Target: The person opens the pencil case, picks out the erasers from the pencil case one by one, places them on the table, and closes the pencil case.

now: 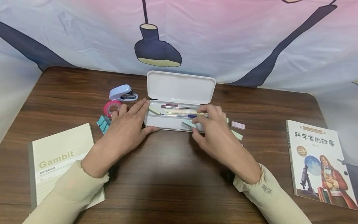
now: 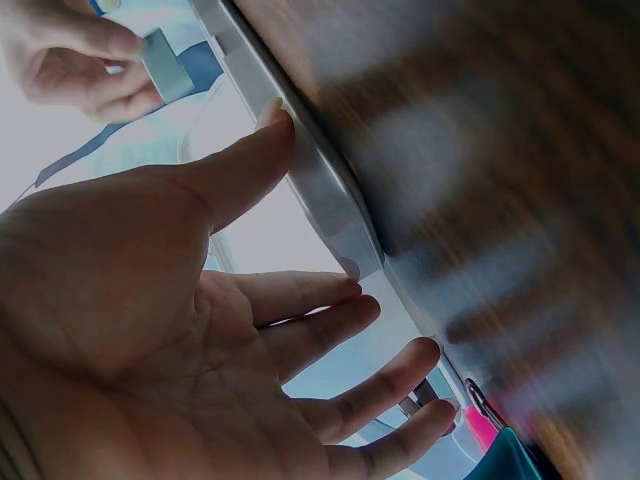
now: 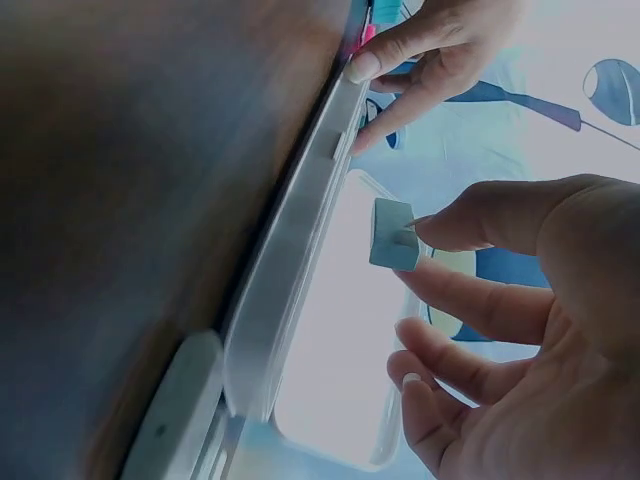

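A white pencil case (image 1: 181, 87) lies on the table with its lid raised at the back. Inside it are several pens (image 1: 179, 111) and a pale green block (image 1: 154, 109) at the left end. My right hand (image 1: 215, 133) pinches a small pale green eraser (image 3: 394, 235) between thumb and index finger, above the case's front part; its other fingers are loosely bent. With fairly straight fingers, my left hand (image 1: 127, 130) touches the case's left end, thumb (image 2: 262, 160) against the front wall.
Left of the case are a stapler (image 1: 121, 92), pink tape (image 1: 109, 109), teal binder clips (image 1: 103, 123) and a notebook (image 1: 61, 140). To the right lie a pink eraser (image 1: 238, 125), a pale green block (image 1: 237, 135) and a book (image 1: 318, 149). A printed curtain (image 1: 201, 37) hangs behind.
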{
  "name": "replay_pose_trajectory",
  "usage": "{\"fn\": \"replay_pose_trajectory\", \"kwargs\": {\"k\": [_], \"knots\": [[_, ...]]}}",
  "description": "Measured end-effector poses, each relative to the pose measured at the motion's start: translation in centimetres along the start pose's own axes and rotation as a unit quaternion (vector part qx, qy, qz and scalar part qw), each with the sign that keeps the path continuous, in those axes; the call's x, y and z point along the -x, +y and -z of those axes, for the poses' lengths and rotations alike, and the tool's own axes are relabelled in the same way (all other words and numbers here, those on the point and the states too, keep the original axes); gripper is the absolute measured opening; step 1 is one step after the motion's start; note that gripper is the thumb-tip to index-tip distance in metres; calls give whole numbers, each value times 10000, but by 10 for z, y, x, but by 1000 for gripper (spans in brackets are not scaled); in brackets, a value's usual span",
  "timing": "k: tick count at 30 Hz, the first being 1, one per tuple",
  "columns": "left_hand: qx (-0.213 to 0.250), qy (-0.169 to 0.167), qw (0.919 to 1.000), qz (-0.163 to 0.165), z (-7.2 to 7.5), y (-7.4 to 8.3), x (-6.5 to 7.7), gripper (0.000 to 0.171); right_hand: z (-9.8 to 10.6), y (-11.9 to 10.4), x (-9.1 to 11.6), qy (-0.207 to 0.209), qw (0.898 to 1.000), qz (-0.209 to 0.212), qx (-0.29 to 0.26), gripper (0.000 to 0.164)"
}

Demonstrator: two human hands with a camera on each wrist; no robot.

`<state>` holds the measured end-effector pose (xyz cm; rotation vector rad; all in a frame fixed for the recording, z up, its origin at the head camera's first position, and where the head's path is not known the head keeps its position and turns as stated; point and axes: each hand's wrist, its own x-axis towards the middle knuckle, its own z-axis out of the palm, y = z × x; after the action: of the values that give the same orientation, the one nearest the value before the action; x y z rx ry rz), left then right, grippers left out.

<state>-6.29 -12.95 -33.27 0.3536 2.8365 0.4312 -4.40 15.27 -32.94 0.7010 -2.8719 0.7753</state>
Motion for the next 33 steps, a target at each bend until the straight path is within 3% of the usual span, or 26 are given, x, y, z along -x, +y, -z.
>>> {"fn": "replay_pose_trajectory", "kwargs": {"k": [11, 17, 33], "knots": [[-14, -26, 10000, -9, -1, 1, -1, 94, 11, 15, 42, 152, 9995, -142, 237, 17], [-69, -40, 10000, 4, -1, 0, -1, 95, 10, 26, 61, 355, 9990, -19, 254, 20], [-71, -79, 9999, 11, -1, 0, -1, 95, 10, 40, 87, 298, 9984, 69, 483, 23]]}}
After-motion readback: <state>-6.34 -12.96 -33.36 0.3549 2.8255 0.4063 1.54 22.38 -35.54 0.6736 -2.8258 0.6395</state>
